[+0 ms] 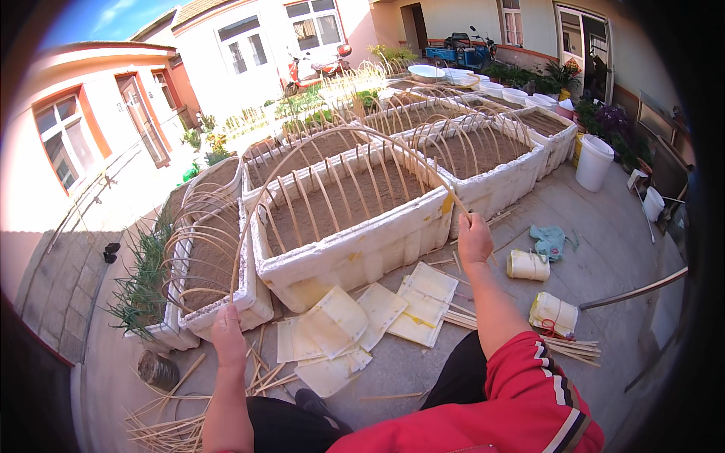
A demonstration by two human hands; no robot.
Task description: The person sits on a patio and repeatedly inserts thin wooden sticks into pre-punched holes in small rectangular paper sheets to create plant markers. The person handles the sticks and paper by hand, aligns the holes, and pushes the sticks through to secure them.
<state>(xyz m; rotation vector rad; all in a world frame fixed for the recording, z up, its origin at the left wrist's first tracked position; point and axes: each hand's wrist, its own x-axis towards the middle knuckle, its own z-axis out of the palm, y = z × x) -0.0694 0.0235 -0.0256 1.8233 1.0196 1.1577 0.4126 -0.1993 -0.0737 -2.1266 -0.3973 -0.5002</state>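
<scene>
A long, thin bamboo strip [341, 129] is bent into a high arch between my two hands. My left hand [229, 330] grips one end, by the near corner of a narrow soil-filled foam box [226, 311]. My right hand [474, 240] grips the other end, at the right of the large white foam planter box [362, 249]. That large box holds brown soil, with a row of slender bamboo hoops [338, 187] standing in it. More hoops [204, 243] arch over the narrow box on the left.
Yellowish sheets [334, 323] lie on the paving before me. Loose bamboo strips [175, 422] are piled at lower left, beside a rusty can [158, 371]. At right are tied rolls [554, 314], a teal plastic bag [548, 242] and a white bucket [594, 164]. More hooped boxes [493, 175] stand behind.
</scene>
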